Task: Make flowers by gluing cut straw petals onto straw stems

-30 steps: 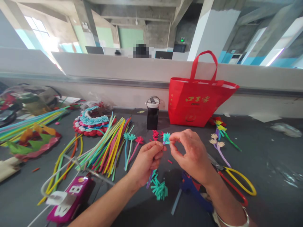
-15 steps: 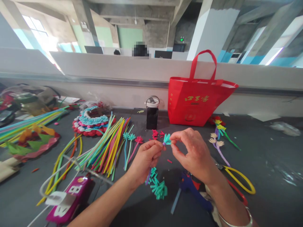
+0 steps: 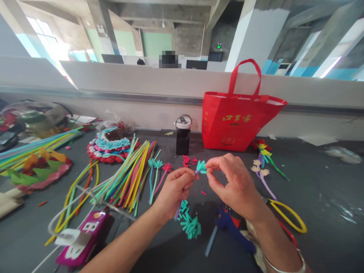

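My left hand (image 3: 179, 185) is closed around a pipe-cleaner flower. Its teal petals (image 3: 201, 167) stick out to the right past the fingertips, and its purple stem (image 3: 178, 211) comes out below the palm. My right hand (image 3: 231, 181) pinches at the petal tips with thumb and index finger; whether a small piece sits between them is hidden. Beneath the hands lies a heap of short teal pipe-cleaner pieces (image 3: 191, 226). A blue glue gun (image 3: 234, 231) with a glue stick poking out rests under my right forearm, beside yellow-handled scissors (image 3: 290, 216).
Behind the hands stand a phone (image 3: 182, 142) leaning on a cup and a red bag (image 3: 241, 121). Bundled pipe cleaners (image 3: 131, 174), finished flowers (image 3: 156, 165) and a purple power strip (image 3: 85, 239) with cables lie left. More flowers (image 3: 260, 168) lie right.
Both hands stay nearly in place around the teal flower. My right hand has shifted very slightly right, its fingertips still at the petals.
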Motion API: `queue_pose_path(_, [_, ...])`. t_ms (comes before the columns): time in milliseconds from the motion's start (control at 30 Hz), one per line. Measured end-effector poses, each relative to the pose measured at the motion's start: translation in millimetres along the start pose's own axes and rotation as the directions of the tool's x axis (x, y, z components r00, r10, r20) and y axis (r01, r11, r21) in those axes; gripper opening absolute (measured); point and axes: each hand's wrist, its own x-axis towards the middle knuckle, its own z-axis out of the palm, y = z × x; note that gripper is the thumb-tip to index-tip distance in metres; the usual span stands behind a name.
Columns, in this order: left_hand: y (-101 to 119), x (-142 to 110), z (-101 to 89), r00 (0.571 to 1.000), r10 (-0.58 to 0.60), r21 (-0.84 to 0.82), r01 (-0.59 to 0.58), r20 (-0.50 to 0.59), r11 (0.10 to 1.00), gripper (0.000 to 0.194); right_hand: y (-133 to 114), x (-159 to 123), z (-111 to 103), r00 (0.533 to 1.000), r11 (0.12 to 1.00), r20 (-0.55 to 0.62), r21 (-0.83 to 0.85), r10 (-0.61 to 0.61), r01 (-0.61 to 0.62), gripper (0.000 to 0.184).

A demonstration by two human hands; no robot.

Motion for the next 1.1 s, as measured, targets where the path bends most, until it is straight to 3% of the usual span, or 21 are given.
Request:
queue_pose_path(933, [1.8,-0.5,2.2,1.000,0.018,0.064,-0.017,-0.023,0.998,0.011,2.2,-0.4,4.8,1.000,1.000,0.023,-0.013,0.004,-0.003,0.023])
queue_pose_path(1100, [1.0,0.9,-0.7,0.999,0.037,0.091,-0.039,0.018,0.995,0.012,3.3,0.1,2.2,0.999,1.000,0.035,-0.004,0.013,-0.013,0.024])
